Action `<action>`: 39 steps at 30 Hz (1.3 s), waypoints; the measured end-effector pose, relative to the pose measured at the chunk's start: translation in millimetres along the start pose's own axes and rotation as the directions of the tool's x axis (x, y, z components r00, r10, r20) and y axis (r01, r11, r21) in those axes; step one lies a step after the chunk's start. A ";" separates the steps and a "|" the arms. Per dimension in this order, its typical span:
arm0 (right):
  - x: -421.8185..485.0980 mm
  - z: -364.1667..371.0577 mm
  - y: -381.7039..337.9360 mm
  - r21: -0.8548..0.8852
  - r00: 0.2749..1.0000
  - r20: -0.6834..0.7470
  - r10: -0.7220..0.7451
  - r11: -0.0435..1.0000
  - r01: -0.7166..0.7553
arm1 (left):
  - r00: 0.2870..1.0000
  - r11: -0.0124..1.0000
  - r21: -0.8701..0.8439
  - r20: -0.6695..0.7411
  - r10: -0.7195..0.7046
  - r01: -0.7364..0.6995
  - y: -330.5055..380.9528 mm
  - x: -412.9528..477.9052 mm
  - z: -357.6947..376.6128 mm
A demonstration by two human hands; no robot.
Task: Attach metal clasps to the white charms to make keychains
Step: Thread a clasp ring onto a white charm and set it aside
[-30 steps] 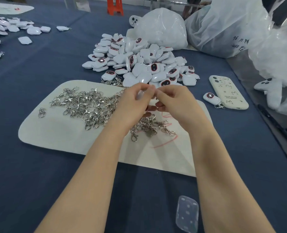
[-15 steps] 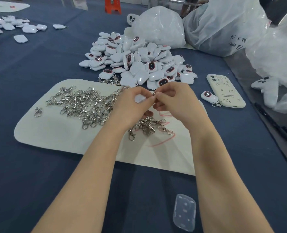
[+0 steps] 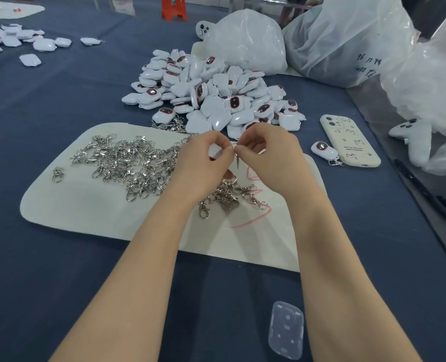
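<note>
Far left: scattered charms [image 3: 40, 44], some cut by the frame edge. 1 stray clasp [image 3: 58, 174] on white mat [image 3: 86, 212], apart from clasp pile [image 3: 128, 163].

Centre: left hand [image 3: 203, 163], fingers curled, pinches white charm [image 3: 215, 152], mostly hidden behind thumb and fingers. Fingertips of both hands meet; join of charm and ring too small to make out. Metal clasp [image 3: 237, 160] hangs between hands above mat, top pinched by right hand [image 3: 266, 152], fingers curled. Behind: charm heap [image 3: 211, 97].

Right: 1 finished keychain [image 3: 323, 150] just beside phone [image 3: 350, 139]. Plastic bags [image 3: 347, 40] cut off at edge.
</note>
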State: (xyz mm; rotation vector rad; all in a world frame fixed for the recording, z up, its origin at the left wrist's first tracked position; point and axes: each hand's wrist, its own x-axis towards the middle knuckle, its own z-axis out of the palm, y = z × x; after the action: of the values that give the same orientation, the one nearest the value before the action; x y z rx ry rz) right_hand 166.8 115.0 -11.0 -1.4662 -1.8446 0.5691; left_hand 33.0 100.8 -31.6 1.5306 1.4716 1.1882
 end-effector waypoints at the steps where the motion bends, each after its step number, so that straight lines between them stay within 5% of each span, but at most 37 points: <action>1: 0.1 1.9 0.3 -0.005 1.000 -0.001 0.001 1.000 -0.001 | 1.000 1.000 0.023 -0.003 0.016 -0.016 -0.6 0.4 0.1; 13: 0.8 9.1 8.3 -0.006 1.000 0.015 0.013 1.000 -0.012 | 0.975 0.926 0.312 0.003 0.222 -0.212 -7.7 1.2 4.1; 27: 1.8 9.4 8.2 0.179 0.999 -0.006 0.053 0.983 -0.051 | 0.995 0.987 0.124 0.007 0.103 -0.103 -3.8 -0.3 4.4; 39: 3.3 12.6 11.0 0.145 0.998 0.009 0.065 0.987 -0.066 | 0.985 0.959 0.226 0.017 0.170 -0.169 -7.7 0.1 5.6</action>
State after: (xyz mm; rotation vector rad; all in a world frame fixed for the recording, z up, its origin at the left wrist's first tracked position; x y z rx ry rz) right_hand 164.2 122.1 -26.3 -1.4333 -1.7251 0.7239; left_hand 35.5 102.4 -40.7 1.8413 1.5453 1.1491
